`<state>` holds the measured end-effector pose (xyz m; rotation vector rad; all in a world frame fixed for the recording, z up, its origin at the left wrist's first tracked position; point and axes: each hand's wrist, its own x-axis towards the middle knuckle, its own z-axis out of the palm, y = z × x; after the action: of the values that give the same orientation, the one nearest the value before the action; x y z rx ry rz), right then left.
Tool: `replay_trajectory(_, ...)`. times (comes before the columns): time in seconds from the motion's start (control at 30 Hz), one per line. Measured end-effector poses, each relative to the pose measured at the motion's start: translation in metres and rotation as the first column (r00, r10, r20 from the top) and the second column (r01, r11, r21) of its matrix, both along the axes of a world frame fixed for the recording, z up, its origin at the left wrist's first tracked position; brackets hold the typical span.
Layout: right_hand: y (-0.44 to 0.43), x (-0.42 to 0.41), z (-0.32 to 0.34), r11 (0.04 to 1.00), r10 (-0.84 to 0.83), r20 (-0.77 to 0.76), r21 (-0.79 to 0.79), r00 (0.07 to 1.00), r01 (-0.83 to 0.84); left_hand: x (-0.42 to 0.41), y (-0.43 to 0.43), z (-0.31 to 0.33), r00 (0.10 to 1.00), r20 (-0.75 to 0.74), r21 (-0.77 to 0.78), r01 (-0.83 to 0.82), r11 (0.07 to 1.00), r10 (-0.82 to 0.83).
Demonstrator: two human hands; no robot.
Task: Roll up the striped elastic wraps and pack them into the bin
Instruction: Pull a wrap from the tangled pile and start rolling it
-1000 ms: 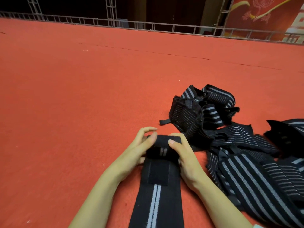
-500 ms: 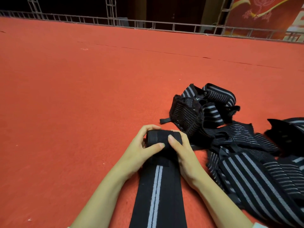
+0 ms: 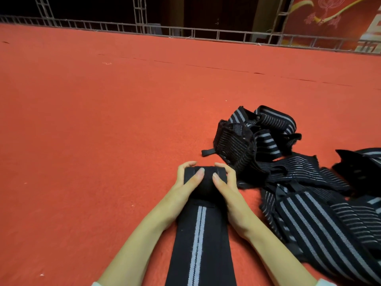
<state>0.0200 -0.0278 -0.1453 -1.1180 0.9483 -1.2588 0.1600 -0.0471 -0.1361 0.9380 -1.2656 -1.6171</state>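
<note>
Left hand [image 3: 186, 182] and right hand [image 3: 225, 183] both curled round rolled end of black elastic wrap with grey centre stripes [image 3: 201, 240], thumbs on top. Wrap on red carpet floor [image 3: 103, 131], tail toward 6 o'clock. Heap of loose black-and-grey striped wraps [image 3: 288, 176] at 3 o'clock.

Black elastic wrap with grey centre stripes [image 3: 201, 244]: tail cut by bottom edge. Rolled end partly covered by left hand [image 3: 185, 185] and right hand [image 3: 225, 185]; fingers mostly hidden behind it. Heap of black grey-striped wraps [image 3: 309, 205]: runs off right edge. Red banner [image 3: 329, 19]: cropped at corner.

Open carpet [image 3: 92, 141] left; wrap pile [image 3: 292, 182] right.
</note>
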Motion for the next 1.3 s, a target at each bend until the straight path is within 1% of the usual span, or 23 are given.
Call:
replay_trajectory(0.13,-0.002,0.0,-0.002,1.0,-0.014,-0.036,-0.004,0.999,0.014,0.004,-0.003,-0.002,1.0,0.006,-0.06,0.003,0.998,-0.002)
replay_trajectory(0.23,-0.008,0.0,-0.007,0.999,-0.029,-0.029,0.024,0.999,0.029,0.008,-0.008,-0.006,1.0,-0.004,-0.163,-0.018,0.986,0.017)
replay_trajectory(0.3,-0.007,0.0,-0.006,0.999,-0.036,-0.013,0.034,0.999,0.036,0.01,-0.008,-0.005,0.999,0.027,-0.234,-0.029,0.972,0.036)
replay_trajectory(0.47,-0.009,-0.004,-0.01,0.998,-0.061,-0.05,-0.015,0.997,0.061,0.009,-0.008,-0.003,0.993,0.072,-0.332,-0.06,0.941,0.089)
replay_trajectory(0.5,-0.01,-0.005,-0.012,0.997,-0.074,-0.062,-0.028,0.995,0.072,0.009,-0.008,-0.003,0.994,0.072,-0.321,-0.057,0.945,0.084)
replay_trajectory(0.6,-0.011,-0.008,-0.014,0.994,-0.089,-0.109,-0.076,0.99,0.081,0.008,-0.007,0.002,1.0,0.025,-0.159,0.01,0.987,-0.006)
replay_trajectory(0.67,-0.011,-0.01,-0.013,0.993,-0.087,-0.122,-0.092,0.989,0.076,0.007,-0.008,0.001,0.999,0.038,-0.163,0.001,0.987,0.005)
replay_trajectory(0.77,-0.01,-0.01,-0.012,0.991,-0.069,-0.107,-0.118,0.992,0.056,0.007,-0.01,-0.002,0.999,-0.026,-0.174,-0.032,0.984,0.028)
replay_trajectory(0.83,-0.008,-0.007,-0.009,0.993,-0.05,-0.048,-0.111,0.998,0.044,0.007,-0.009,-0.004,0.998,-0.068,-0.171,0.003,0.985,-0.015)
replay_trajectory(0.9,-0.007,-0.005,-0.007,0.997,-0.052,0.012,-0.05,0.999,0.052,0.005,-0.007,-0.004,0.993,-0.092,-0.168,0.062,0.984,-0.078)
replay_trajectory(0.97,-0.006,-0.002,-0.005,0.997,-0.073,0.011,-0.024,0.997,0.074,0.003,-0.006,-0.006,0.989,-0.101,-0.173,0.088,0.981,-0.107)
replay_trajectory(1.07,-0.006,-0.002,-0.003,0.994,-0.109,0.034,-0.029,0.993,0.11,-0.002,-0.001,-0.008,0.981,-0.153,-0.151,0.093,0.984,-0.116)
replay_trajectory(1.13,-0.006,-0.003,-0.005,0.993,-0.111,0.045,-0.034,0.993,0.112,-0.01,-0.001,-0.005,0.989,-0.141,-0.157,0.03,0.987,-0.053)
replay_trajectory(1.23,-0.006,-0.003,-0.004,0.991,-0.126,0.073,-0.043,0.989,0.129,-0.019,-0.006,0.005,0.987,-0.053,-0.208,-0.16,0.965,0.152)
replay_trajectory(1.3,-0.008,-0.003,-0.004,0.991,-0.124,0.065,-0.043,0.99,0.127,-0.01,-0.006,0.001,0.986,-0.014,-0.202,-0.166,0.965,0.167)
